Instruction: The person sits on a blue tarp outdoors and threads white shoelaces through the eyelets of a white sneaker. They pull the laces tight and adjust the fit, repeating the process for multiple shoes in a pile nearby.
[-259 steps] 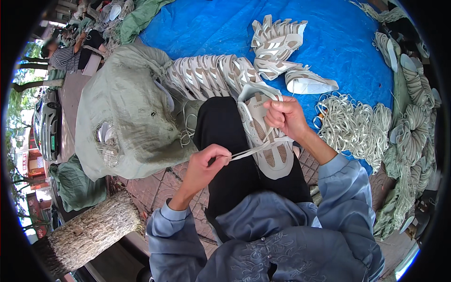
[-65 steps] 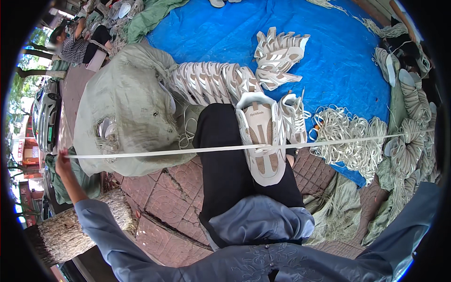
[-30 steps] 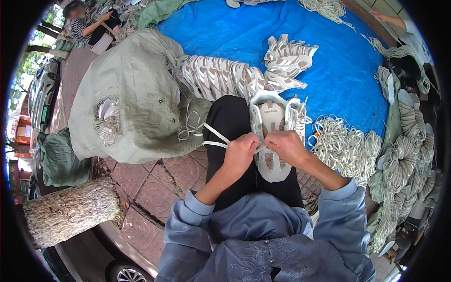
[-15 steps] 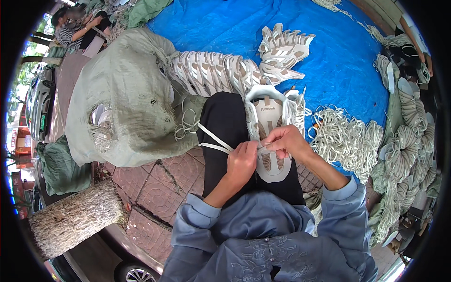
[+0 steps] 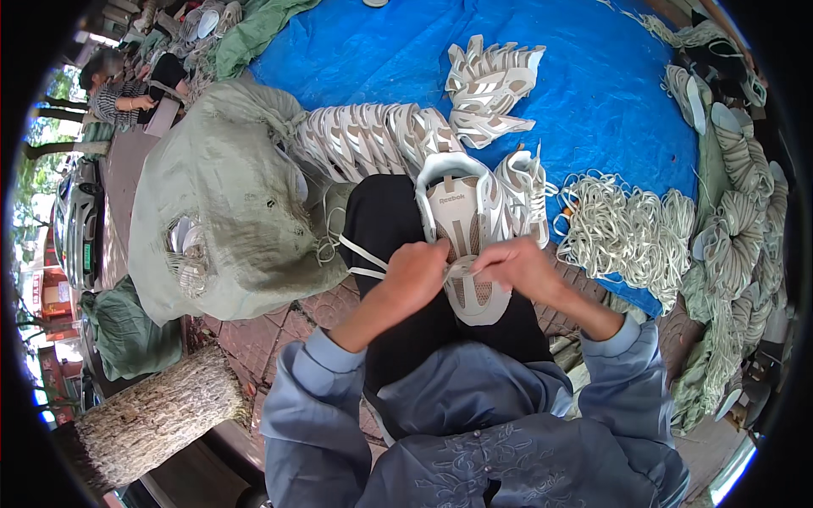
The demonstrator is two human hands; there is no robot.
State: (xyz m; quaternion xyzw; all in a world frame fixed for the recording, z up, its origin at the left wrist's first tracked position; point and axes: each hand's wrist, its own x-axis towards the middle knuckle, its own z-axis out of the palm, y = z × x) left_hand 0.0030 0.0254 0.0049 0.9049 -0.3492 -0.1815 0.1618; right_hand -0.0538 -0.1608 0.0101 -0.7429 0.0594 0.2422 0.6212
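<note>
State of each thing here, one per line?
Left hand: pinching the lace.
Right hand: pinching the lace.
Lace: slack, looped over the thigh.
Shoe: sole down on the lap.
Sack: bulging, torn at one side.
Lace pile: loose on the tarp.

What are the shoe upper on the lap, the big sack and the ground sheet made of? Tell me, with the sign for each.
Shoe upper: white and beige, probably synthetic leather with mesh; smooth matte panels, perforated middle.
Sack: pale green, likely woven plastic; fine weave, stiff creases.
Ground sheet: blue plastic tarpaulin by its slight sheen and shallow wrinkles.
</note>
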